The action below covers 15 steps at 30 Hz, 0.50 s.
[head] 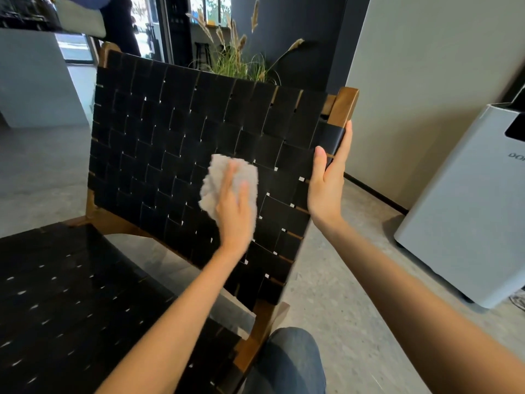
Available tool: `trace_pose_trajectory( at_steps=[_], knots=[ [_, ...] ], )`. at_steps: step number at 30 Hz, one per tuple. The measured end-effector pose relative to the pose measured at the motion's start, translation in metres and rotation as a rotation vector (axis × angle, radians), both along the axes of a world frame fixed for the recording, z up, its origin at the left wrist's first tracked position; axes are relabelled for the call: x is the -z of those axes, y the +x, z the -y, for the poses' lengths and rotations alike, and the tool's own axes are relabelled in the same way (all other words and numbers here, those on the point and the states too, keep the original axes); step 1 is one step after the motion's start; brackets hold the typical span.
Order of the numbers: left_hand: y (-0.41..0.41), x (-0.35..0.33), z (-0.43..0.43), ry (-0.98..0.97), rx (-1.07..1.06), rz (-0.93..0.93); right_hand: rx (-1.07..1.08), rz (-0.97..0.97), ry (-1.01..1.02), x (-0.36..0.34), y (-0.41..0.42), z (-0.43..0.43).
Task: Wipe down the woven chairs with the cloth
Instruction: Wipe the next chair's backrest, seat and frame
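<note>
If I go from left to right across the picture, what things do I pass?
Woven seat → cloth → right hand, gripping the edge of the backrest → grey machine.

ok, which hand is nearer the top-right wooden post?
Right. Right hand grips the chair edge just below the wooden post; left hand presses the cloth on the weave, lower and leftward.

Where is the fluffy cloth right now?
In the head view, the cloth is under the left hand, pressed flat on the woven backrest, right of its middle.
</note>
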<state>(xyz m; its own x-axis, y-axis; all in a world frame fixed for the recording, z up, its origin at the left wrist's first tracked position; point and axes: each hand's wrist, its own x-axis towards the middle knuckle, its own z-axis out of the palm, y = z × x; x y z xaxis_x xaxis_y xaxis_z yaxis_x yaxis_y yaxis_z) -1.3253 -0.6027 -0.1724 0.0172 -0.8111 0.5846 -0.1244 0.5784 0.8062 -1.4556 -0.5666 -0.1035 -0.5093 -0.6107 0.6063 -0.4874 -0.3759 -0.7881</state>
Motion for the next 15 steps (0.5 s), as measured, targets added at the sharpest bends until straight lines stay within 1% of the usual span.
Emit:
trace_pose_trajectory(
  at_steps=[2, 3, 5, 7, 11, 13, 15],
  knots=[
    [-0.017, 0.002, -0.025, -0.155, 0.201, 0.047, -0.005, 0.005, -0.003, 0.0, -0.001, 0.001],
    [-0.022, 0.003, -0.026, -0.201, 0.213, 0.084, -0.007, 0.006, -0.002, 0.001, -0.001, 0.001],
    [-0.026, -0.004, -0.012, -0.229, 0.108, 0.101, -0.012, 0.006, -0.004, 0.001, -0.002, 0.001],
    [-0.025, -0.014, 0.009, -0.174, -0.049, 0.047, -0.021, 0.011, -0.007, 0.001, -0.002, 0.001],
    [-0.007, -0.04, 0.061, 0.059, -0.322, -0.02, -0.03, -0.002, -0.005, 0.002, -0.003, 0.0],
    [0.003, -0.054, 0.08, 0.138, -0.391, -0.045, -0.028, -0.007, 0.006, 0.002, -0.002, 0.001],
    [0.002, -0.069, 0.086, 0.15, -0.391, -0.062, -0.021, 0.003, 0.014, 0.001, -0.002, 0.001]
  ],
)
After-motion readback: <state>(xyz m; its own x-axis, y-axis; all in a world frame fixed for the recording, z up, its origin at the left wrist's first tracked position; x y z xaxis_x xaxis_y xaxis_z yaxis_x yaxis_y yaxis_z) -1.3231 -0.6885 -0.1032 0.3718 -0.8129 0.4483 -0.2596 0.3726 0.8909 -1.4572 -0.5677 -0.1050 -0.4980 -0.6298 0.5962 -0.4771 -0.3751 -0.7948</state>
